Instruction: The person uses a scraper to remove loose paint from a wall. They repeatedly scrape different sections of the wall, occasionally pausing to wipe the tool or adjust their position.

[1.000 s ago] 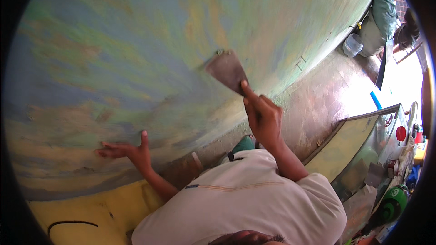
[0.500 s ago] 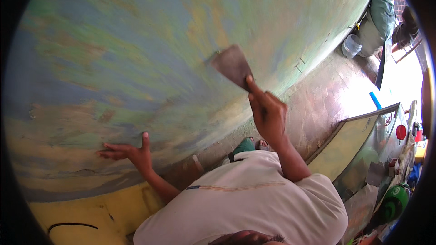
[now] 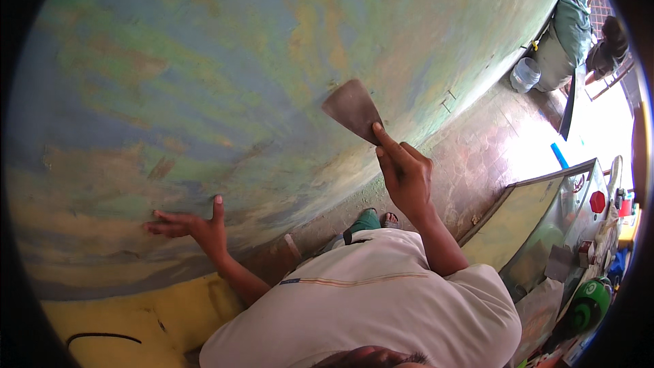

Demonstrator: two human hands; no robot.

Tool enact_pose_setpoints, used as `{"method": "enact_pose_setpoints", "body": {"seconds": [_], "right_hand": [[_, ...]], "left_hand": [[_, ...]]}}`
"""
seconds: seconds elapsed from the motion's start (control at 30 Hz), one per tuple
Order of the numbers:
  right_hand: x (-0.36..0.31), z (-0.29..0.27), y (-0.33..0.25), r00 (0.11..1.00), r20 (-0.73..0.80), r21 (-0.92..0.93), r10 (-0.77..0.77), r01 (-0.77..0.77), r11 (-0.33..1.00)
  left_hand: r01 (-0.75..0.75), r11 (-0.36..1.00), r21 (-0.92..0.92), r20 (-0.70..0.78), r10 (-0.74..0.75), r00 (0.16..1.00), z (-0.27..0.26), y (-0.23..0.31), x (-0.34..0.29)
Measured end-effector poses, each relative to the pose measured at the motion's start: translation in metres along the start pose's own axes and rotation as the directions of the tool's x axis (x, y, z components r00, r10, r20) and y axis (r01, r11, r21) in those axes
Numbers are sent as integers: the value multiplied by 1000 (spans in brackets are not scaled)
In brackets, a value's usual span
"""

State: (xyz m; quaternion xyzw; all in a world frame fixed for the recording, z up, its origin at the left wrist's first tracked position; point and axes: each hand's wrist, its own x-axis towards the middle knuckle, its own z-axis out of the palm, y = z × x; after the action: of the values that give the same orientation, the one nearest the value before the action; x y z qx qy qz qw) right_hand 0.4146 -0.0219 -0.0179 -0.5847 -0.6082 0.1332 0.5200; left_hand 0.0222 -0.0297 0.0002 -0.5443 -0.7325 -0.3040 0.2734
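My right hand (image 3: 407, 176) grips a scraper (image 3: 354, 112) with a broad, dull grey-brown metal blade; its handle is hidden in my fingers, and my index finger lies along the blade's narrow end. The blade's wide edge is at the wall (image 3: 225, 82), which is patchy with green, blue, ochre and brown. Whether that edge touches the surface I cannot tell. Lower on the left, my left hand (image 3: 201, 230) is spread with its thumb up and fingers out, at the wall's surface and holding nothing.
A yellow surface with a black cord (image 3: 102, 335) lies at lower left. On the right stands a glass-sided cabinet (image 3: 524, 221) with a green round object (image 3: 587, 305) beside it. Farther back are a clear bucket (image 3: 525, 75) and bulky sacks (image 3: 571, 27). Two wire pins (image 3: 448, 100) stick out of the wall.
The scraper and my right hand have shifted slightly down and to the right. My left hand stays spread in nearly the same place.
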Motion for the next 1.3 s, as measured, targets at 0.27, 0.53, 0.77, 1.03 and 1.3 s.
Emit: {"method": "enact_pose_setpoints", "body": {"seconds": [0.27,0.53,0.77,1.03,1.3], "right_hand": [[-3,9,-18,1000,-6,24,18,-18,1000],[-3,5,-23,998,49,41,39,-41,998],[8,3,-31,997,-44,-44,-62,60,997],[10,-2,-39,994,-26,-38,-107,106,994],[12,-5,-42,998,-6,-57,-69,69,996]], "left_hand": [[19,1000,-10,25,-19,999,-1,-3,-2],[-5,1000,-18,7,5,1000,-1,0,1],[21,1000,-8,38,-21,999,-4,1,0],[2,1000,6,24,-2,1000,0,-4,-1],[8,1000,1,0,-8,1000,1,-1,-2]]}}
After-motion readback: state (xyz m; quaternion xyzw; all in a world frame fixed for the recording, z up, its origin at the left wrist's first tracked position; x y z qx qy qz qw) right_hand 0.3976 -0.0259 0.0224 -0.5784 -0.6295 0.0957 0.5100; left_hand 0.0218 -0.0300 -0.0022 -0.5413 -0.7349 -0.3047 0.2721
